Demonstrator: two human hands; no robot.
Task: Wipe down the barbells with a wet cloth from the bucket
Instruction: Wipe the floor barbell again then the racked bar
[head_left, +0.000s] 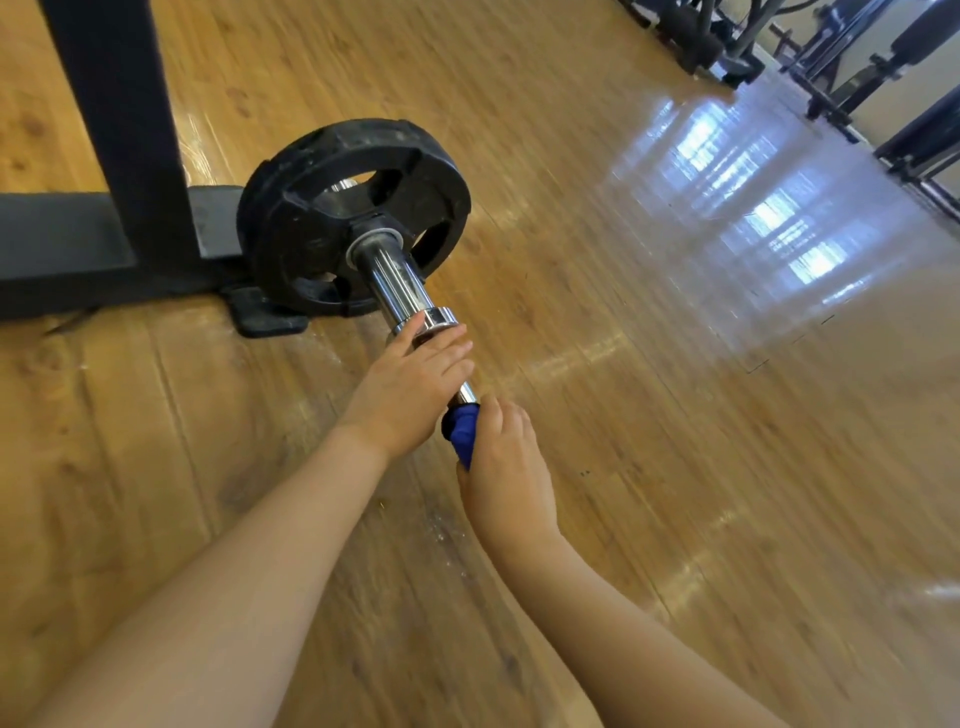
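Chrome barbell (397, 288) lying low over the wooden floor (649, 415), its sleeve running from a black weight plate (332, 208) toward the viewer. Plate standing upright on the floor, just beside the base of a black steel rack (124, 156).

Left hand (410, 387) laid over the bar just behind the chrome collar (440, 318); fingers (441, 347) straight and close together, resting on the collar, thumb reaching along the near side of the sleeve. Whether the palm wraps the shaft: cannot tell.

Right hand (506, 467) curled round the shaft nearer the viewer, gripping a blue cloth (461, 430) bunched about the bar. Cloth showing between thumb and curled fingers, pressed against the metal, a short stretch of bare chrome visible between the two hands.

Both forearms bare, reaching in from the bottom edge.

Glossy patch of window glare on the floor to the right; dark gym machines (857, 62) blurred in the far upper right corner.
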